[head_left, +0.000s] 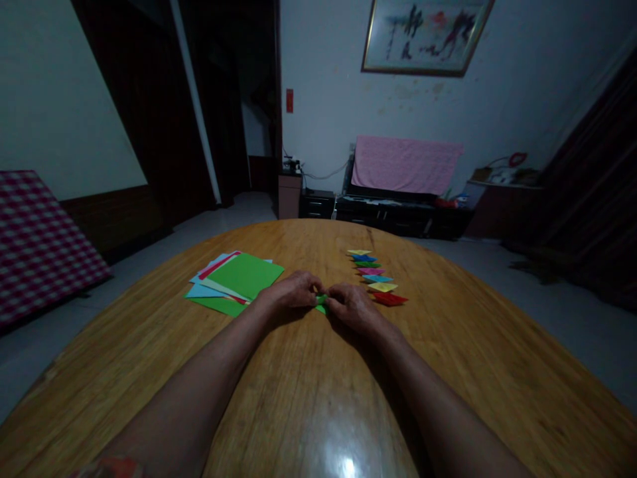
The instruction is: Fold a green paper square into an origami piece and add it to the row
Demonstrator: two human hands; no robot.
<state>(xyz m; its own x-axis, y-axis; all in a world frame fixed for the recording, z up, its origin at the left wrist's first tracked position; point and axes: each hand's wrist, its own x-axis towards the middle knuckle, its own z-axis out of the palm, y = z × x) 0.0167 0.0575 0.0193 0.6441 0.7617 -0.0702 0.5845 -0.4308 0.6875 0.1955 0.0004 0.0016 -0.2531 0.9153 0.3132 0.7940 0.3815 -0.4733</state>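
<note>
A small piece of green paper [321,305] lies between my two hands on the wooden table, mostly covered by fingers. My left hand [297,290] pinches its left side, and my right hand [352,305] closes on its right side. The fingertips of both hands nearly meet at the paper's upper part. Just beyond my right hand runs a row of several small folded paper boats, the nearest a red boat [391,299] and then a yellow boat [382,287]. Left of my left hand sits a loose stack of coloured paper sheets [249,273], green on top.
The round wooden table [298,385] fills the foreground. Past its far edge stand a low black cabinet [388,214] and something draped with a pink cloth [405,162]. At the left is a red-and-white checked cloth [40,245]; a framed picture [428,36] hangs on the wall.
</note>
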